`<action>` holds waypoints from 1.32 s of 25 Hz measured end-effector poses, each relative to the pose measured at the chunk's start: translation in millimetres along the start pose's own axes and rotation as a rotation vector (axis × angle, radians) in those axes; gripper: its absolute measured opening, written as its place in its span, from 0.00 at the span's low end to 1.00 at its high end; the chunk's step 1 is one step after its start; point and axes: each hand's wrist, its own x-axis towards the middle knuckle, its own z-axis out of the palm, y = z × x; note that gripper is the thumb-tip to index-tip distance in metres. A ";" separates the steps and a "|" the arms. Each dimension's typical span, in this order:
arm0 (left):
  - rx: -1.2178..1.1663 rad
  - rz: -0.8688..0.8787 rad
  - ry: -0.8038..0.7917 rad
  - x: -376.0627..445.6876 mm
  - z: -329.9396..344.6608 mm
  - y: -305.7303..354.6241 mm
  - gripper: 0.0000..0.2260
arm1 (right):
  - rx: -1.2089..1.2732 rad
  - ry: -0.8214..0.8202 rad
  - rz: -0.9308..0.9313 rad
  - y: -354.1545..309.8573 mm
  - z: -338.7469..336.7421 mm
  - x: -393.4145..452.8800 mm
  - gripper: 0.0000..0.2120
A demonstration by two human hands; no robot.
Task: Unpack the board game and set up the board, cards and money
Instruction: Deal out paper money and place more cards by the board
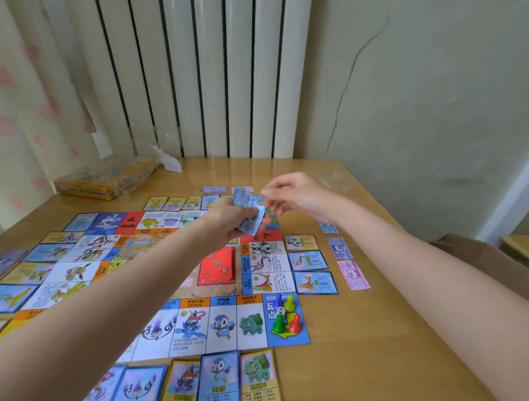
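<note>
The left hand (226, 220) grips a small stack of blue paper money notes (248, 213) above the colourful flat game board (164, 287); the right hand (290, 195), fingers loosely curled and seemingly empty, reaches toward it, probably to deal a note beside the purple banknote (340, 248).

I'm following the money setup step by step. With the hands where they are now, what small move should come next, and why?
Probably the right hand should pinch the top blue note off the stack of blue notes that the left hand grips, then lay it on the table by the purple note and pink note. Single notes already lie there, and the right hand's fingers hover beside the stack.
</note>
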 end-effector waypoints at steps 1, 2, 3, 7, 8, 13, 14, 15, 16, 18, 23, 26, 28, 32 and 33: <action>-0.022 0.008 0.003 -2.3 -6.4 0.7 0.07 | -0.010 -0.026 -0.029 -8.3 8.5 3.3 0.03; -0.051 0.018 0.001 -4.1 -14.0 1.8 0.06 | -0.042 -0.038 -0.046 -14.0 16.9 8.7 0.05; -0.078 0.028 0.008 -6.9 -23.1 4.1 0.05 | -0.071 -0.042 -0.049 -19.9 26.1 14.1 0.06; -0.085 0.051 0.050 -11.0 -68.2 11.8 0.01 | -0.074 -0.094 -0.063 -35.6 56.8 40.4 0.08; -0.066 0.056 0.063 -9.9 -79.6 12.7 0.02 | -0.039 -0.135 -0.067 -39.2 64.3 47.6 0.08; -0.177 0.070 0.259 1.5 -134.6 17.9 0.12 | 0.019 -0.053 -0.021 -43.5 96.7 104.7 0.06; -0.215 0.060 0.286 3.7 -145.1 18.1 0.14 | 0.006 0.069 0.018 -38.5 100.6 122.2 0.06; -0.249 0.049 0.300 5.9 -155.1 18.0 0.15 | -0.013 0.186 0.061 -32.7 104.7 139.9 0.07; -0.271 0.039 0.305 8.0 -163.6 16.7 0.16 | -0.049 0.275 0.095 -26.1 108.2 155.3 0.08; -0.273 0.028 0.317 12.4 -179.1 12.5 0.16 | -0.162 0.328 0.118 -13.1 118.8 182.8 0.09; -0.216 0.010 0.336 23.5 -197.0 -1.0 0.15 | -0.486 0.247 0.120 9.9 142.2 220.4 0.12; -0.213 0.012 0.314 28.0 -199.9 -6.8 0.15 | -0.737 0.197 0.172 17.9 148.9 224.2 0.13; -0.207 0.008 0.300 28.6 -200.9 -9.1 0.15 | -0.895 0.160 0.189 15.8 152.2 219.3 0.14; -0.218 -0.028 0.260 17.9 -200.6 -5.3 0.08 | -0.854 0.241 0.027 -4.1 155.1 209.8 0.15; -0.246 -0.025 0.269 13.8 -202.6 -2.6 0.08 | -0.716 0.222 -0.046 -12.3 158.5 205.6 0.15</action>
